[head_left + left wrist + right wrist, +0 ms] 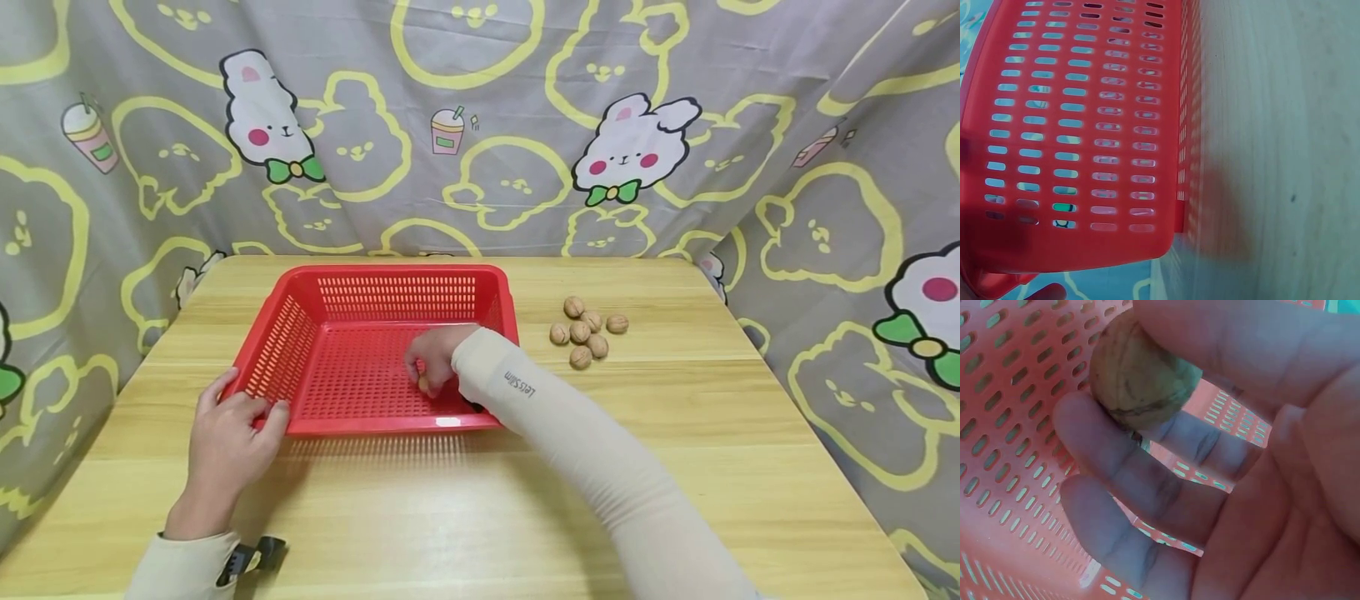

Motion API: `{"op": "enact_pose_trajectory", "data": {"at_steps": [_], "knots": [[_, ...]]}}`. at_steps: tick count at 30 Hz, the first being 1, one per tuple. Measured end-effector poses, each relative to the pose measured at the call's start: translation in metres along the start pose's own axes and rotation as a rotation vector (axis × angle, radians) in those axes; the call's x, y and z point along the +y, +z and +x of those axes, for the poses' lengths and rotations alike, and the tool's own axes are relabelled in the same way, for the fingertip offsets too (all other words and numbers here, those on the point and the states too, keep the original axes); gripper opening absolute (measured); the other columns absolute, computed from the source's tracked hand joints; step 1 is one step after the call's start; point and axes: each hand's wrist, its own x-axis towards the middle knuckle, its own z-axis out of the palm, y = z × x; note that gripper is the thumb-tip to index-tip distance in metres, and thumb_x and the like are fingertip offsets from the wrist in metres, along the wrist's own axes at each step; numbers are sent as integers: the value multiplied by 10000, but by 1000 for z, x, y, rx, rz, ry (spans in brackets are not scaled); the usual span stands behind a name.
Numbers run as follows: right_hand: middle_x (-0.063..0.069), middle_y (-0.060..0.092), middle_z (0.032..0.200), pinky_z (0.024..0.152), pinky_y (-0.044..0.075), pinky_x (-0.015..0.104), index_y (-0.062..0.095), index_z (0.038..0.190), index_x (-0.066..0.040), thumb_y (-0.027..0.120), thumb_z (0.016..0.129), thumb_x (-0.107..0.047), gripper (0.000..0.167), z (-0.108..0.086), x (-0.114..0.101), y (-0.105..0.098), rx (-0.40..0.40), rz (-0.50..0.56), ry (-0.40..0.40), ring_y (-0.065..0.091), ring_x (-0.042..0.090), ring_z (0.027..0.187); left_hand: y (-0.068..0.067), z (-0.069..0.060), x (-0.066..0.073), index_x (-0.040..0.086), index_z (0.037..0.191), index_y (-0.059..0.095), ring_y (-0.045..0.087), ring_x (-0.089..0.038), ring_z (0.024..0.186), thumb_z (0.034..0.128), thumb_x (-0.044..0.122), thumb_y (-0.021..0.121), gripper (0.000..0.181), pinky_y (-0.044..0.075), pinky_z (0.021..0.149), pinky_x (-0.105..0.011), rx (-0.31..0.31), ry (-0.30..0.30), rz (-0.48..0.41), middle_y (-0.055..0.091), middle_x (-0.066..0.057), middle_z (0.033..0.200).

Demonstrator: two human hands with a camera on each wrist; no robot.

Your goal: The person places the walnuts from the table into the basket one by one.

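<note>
In the head view, the left hand (232,437) grips the near left corner of a red plastic basket (390,426), its fingers over the rim. The right hand (437,357) is down inside the basket, pinching a walnut (423,383) just above the floor. The right wrist view shows that walnut (1141,372) held between the thumb and fingertips of the right hand (1210,469). In the left wrist view the slotted basket wall (1085,247) fills the left side, with a fingertip (1050,292) at the bottom edge.
Several loose walnuts (580,332) lie in a cluster on the wooden table (675,400), right of the basket. A patterned grey curtain (517,100) hangs behind and beside the table.
</note>
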Motion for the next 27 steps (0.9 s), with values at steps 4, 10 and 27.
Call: {"op": "enact_pose_trajectory", "data": {"at_steps": [4,10,27], "knots": [[-22,600,944,632,483,269,688,952,-205,749,806,-131,174,-3,-1,1,-15,48,47,539,151,862,1,0,0,-109,670,669,634,-417,734,793,146,616,289,280,1106,-474,1,3,0,646,-237,673],[-8,603,928,621,489,274,692,976,-229,757,798,-156,203,-6,-2,2,-24,47,71,545,159,865,1,-1,-1,-105,666,668,630,-428,739,789,142,613,281,279,1105,-483,2,2,1,645,-245,675],[-4,556,1118,768,498,365,558,1312,-254,734,839,-229,505,-8,1,-13,35,78,117,517,212,1019,-2,0,2,-120,685,670,628,-435,758,795,142,614,289,285,1099,-497,-4,4,9,648,-259,691]]}}
